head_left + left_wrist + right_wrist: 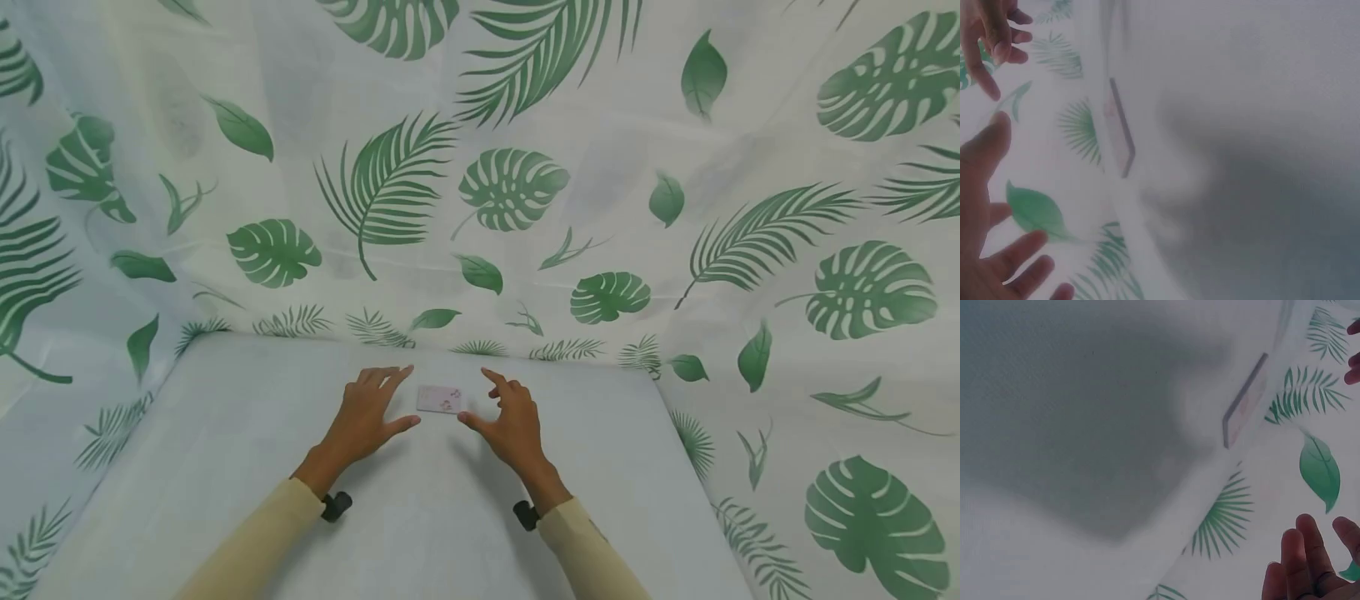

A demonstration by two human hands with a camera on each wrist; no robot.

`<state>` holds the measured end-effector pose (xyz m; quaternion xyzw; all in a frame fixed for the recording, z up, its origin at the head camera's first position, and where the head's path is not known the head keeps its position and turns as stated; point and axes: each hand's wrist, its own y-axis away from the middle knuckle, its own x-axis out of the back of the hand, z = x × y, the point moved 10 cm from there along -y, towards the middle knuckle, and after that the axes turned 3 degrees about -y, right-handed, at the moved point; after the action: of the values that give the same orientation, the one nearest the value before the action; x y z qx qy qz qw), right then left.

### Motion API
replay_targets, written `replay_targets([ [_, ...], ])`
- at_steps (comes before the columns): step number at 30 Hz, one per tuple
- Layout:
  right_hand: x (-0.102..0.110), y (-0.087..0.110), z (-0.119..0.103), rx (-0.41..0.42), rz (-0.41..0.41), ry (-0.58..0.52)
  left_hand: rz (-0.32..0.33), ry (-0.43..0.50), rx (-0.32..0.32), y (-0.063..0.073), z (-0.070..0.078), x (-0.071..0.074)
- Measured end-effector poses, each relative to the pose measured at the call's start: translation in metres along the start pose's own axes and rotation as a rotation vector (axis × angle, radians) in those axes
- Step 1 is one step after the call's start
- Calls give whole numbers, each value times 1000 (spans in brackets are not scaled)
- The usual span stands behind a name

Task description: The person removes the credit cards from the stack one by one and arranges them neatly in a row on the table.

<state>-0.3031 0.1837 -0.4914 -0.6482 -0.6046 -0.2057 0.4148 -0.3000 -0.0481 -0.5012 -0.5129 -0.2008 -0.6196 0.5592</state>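
A small flat pink rectangular box (439, 399) with a floral print on its top lies on the white table (420, 533). Its thin grey side shows in the left wrist view, where the box (1120, 128) lies flat. To its left is my left hand (368, 415), fingers spread and thumb apart, holding nothing. On the other side my right hand (512, 422) hovers with its thumb tip near the box's right corner and its fingers loosely bent. Both palms face the box from either side. The right wrist view shows the box (1245, 402) beyond the right hand's shadow.
White sheeting (405, 308) printed with green leaves rises behind the table's far edge and along both sides. Dark wrist-worn cameras, one on the left wrist (337, 507) and one on the right (526, 515), sit below the cream sleeves.
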Motion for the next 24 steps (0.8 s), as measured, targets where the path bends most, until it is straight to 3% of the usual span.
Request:
replay_targets([
  [10, -31, -9, 24, -102, -85, -103, 10, 184, 78, -11, -13, -22],
  [17, -51, -15, 37, -172, -147, -154, -8, 233, 137, -16, -26, -44],
  [24, -64, -23, 43, -182, -179, -136, -35, 246, 168, -25, -34, -62],
])
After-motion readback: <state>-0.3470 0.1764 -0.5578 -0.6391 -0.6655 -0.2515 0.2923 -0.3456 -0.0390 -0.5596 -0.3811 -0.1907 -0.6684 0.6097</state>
